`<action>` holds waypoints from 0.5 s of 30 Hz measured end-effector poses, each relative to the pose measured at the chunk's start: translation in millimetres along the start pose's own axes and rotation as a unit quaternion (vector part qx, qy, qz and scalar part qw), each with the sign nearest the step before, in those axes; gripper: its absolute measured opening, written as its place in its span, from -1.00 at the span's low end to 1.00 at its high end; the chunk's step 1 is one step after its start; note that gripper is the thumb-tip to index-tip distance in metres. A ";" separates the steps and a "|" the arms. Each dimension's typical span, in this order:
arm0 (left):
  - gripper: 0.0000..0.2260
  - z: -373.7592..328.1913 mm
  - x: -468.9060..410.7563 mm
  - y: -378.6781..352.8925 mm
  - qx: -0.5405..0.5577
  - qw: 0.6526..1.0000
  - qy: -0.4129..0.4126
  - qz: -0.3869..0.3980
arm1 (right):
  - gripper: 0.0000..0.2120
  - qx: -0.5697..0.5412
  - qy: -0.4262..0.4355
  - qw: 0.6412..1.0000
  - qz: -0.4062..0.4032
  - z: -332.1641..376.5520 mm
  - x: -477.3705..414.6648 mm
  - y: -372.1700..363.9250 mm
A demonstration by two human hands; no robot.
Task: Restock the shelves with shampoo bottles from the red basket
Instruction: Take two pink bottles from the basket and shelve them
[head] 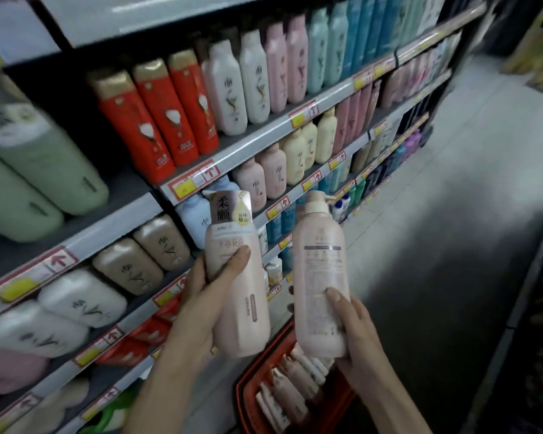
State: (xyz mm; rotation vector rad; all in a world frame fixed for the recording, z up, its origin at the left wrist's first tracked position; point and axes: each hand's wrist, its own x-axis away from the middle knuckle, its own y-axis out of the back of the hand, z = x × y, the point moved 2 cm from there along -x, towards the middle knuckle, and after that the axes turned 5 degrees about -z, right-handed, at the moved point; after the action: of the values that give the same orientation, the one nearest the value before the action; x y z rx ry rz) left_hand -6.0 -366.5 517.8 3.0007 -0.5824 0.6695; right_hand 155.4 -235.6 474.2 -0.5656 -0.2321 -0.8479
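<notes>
Pale pink plastic: two shampoo bottles are in hand, one per grip, both raised in front of the shelves (257, 145). The left hand (201, 305) holds the first bottle (248, 324) round its lower half, thumb laid across the front label and fingers wrapped behind; the printed front and a card collar at the neck face the camera. The right hand (358, 333) holds the second bottle (320, 245) near its base, thumb pressed on the back label and the palm cupping the underside; its pump head points up and away from the grip. The two bottles stand close side by side, a narrow gap between them, each tilted slightly with its top leaning off to the left. Directly beneath the right hand's grip, and just below the base of the first bottle, sits the red basket (242, 386), holding further pink bottles (292, 383) lying packed together. Beyond both grips the shelves carry rows of stock: matching pink bottles on the tier just above the held bottle tops, red bottles with gold caps (157, 120) higher and to the left of the left hand, white and beige bottles beside the left forearm. Yellow price tags (185, 186) line the shelf rails. Grey floor (452, 183) extends past the right hand.
</notes>
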 end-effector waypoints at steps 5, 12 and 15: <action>-0.51 -43.3 47.0 6.7 0.010 1.000 -0.029 -0.005 | -0.40 0.020 -0.007 0.999 0.036 33.6 33.3 -7.1; -0.66 -78.3 97.4 37.0 0.057 0.996 -0.061 -0.034 | -0.14 0.061 -0.020 0.996 0.066 49.0 68.9 -42.5; -0.57 -86.6 113.9 63.6 0.067 0.995 -0.065 -0.046 | -0.09 0.033 -0.051 0.995 0.080 48.2 84.2 -74.2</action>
State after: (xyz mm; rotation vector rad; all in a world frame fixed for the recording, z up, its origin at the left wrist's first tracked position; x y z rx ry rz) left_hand 31.4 -458.1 639.1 3.1920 -0.4144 0.5325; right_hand 154.7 -301.8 576.8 -0.5592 -0.3021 -0.6546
